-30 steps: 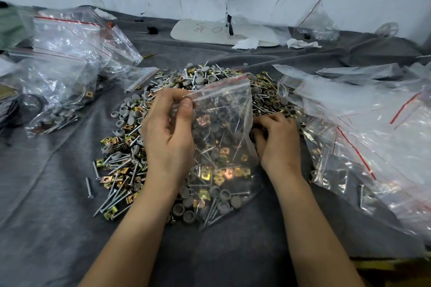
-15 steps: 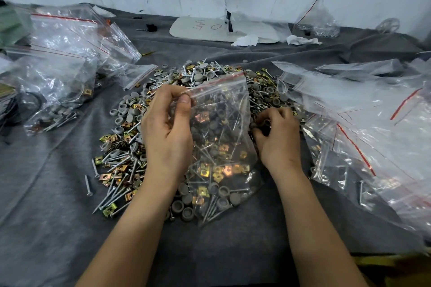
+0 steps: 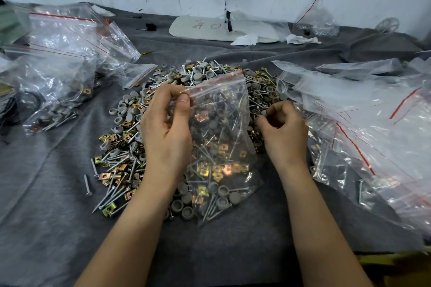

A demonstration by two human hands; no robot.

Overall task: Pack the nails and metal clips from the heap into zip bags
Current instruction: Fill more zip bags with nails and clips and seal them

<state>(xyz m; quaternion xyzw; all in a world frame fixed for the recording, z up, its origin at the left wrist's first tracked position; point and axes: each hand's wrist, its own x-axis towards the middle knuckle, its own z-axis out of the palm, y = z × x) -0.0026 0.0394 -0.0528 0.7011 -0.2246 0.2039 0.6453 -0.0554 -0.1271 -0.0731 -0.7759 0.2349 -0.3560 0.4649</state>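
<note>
Heap [image 3: 130, 147] of mixed hardware sits mid-bench on a grey cloth [image 3: 46, 216]: silver nails [image 3: 109, 196], gold-toned square metal clips [image 3: 108, 211], round grey caps [image 3: 177, 205], all jumbled together. On top of the heap's near side, one clear zip bag [image 3: 221, 128] with a red strip along its mouth. The mouth is raised and points away from the person, and the bottom rests on the cloth. The bag is part filled, with nails, clips and caps showing through the plastic, most of them sunk to the lower end. Left hand [image 3: 166, 133] has the bag's upper left corner pinched between thumb and curled fingers right at the red strip, forearm coming in low from the near edge. Right hand [image 3: 283, 133] is just beside the bag's right edge, down on the heap, knuckles up, with fingers curled in toward the thumb. Can't tell whether it has any pieces between them. Far left, a pile of filled bags [image 3: 53, 91], nails and caps visible in the lowest one. Right side, a loose stack of clear bags [image 3: 373, 123] with red strips, mostly flat. Back near the wall are a white board [image 3: 205, 28] with scribbles and a crumpled tissue [image 3: 245, 39] touching it.
</note>
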